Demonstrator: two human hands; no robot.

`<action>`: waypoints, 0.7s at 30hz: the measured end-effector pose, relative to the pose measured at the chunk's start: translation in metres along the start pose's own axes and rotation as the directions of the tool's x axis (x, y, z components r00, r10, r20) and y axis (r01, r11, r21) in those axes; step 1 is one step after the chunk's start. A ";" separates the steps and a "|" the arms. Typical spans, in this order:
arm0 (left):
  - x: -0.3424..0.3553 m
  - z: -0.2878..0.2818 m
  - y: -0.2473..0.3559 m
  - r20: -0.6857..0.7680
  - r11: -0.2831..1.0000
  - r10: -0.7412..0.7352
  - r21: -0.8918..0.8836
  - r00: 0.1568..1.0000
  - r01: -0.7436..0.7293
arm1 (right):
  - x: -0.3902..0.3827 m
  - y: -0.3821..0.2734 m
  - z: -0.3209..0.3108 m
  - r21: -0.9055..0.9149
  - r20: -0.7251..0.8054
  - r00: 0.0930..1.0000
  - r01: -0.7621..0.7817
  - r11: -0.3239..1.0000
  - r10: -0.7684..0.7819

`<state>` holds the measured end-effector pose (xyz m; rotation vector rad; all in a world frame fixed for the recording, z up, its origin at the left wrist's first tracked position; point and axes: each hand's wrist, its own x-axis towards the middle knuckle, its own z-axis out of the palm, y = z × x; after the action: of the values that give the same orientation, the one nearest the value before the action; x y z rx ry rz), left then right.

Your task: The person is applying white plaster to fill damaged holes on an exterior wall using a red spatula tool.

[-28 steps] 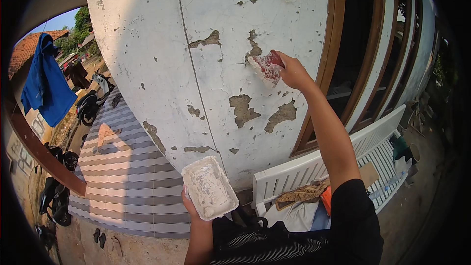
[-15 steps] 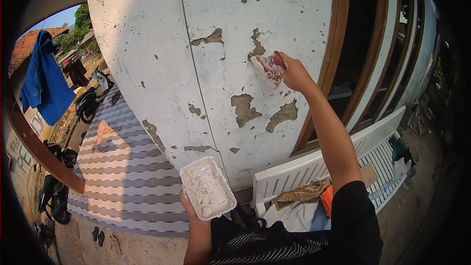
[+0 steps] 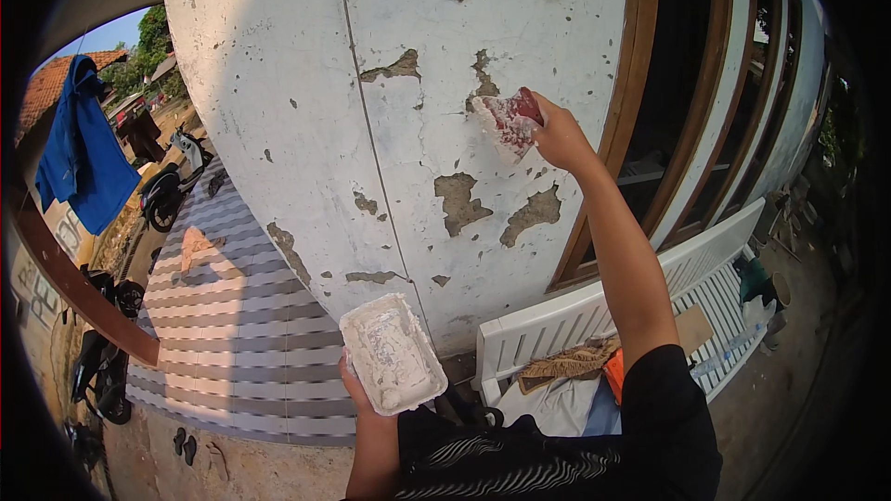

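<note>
My right hand (image 3: 560,136) grips a red scraper (image 3: 509,123) smeared with white paste, its blade against or very close to the wall. The blade lies just below a bare grey patch (image 3: 483,74) where the paint has come off. My left hand (image 3: 356,384) holds a white rectangular tub (image 3: 394,353) from its left side, low in front of me. White paste coats the tub's inside and rim. The white wall (image 3: 306,56) is cracked and has several more grey patches, among them two larger ones below the scraper.
Right of the wall are brown-framed windows (image 3: 640,83). Below them a white slatted bench (image 3: 548,325) carries cloths and cardboard. At left lie a striped tiled floor (image 3: 269,362), a brown post (image 3: 83,288), a hanging blue garment (image 3: 88,153) and parked motorbikes (image 3: 167,190). Sandals (image 3: 185,445) lie near the floor's edge.
The scraper and my right hand have shifted very slightly and the blade's angle has turned a little. The tub stays in my left hand, nearly unmoved.
</note>
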<state>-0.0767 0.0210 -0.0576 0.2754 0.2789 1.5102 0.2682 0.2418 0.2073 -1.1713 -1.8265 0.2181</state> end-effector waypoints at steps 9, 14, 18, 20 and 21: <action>-0.005 0.004 0.000 0.004 0.998 -0.016 -0.065 1.000 0.016 | -0.014 -0.007 0.008 -0.040 0.007 1.000 -0.029 0.999 0.029; -0.008 0.016 0.000 0.021 1.000 -0.003 -0.005 1.000 0.003 | -0.016 -0.003 0.014 -0.143 -0.043 0.999 -0.017 0.990 0.011; -0.010 0.017 -0.002 0.003 0.999 0.000 -0.042 1.000 0.000 | -0.014 -0.007 0.021 -0.109 -0.065 0.996 -0.061 0.992 0.054; -0.010 0.021 -0.001 0.007 1.000 0.017 0.011 1.000 -0.017 | -0.015 -0.005 0.023 -0.099 -0.076 0.996 -0.057 0.994 0.049; -0.010 0.022 0.000 0.011 0.998 0.033 0.061 0.999 -0.033 | -0.016 -0.005 0.023 -0.091 -0.087 0.995 -0.054 0.994 0.046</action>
<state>-0.0692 0.0106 -0.0368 0.3377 0.3148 1.5340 0.2494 0.2343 0.1877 -1.2736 -1.7503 0.1109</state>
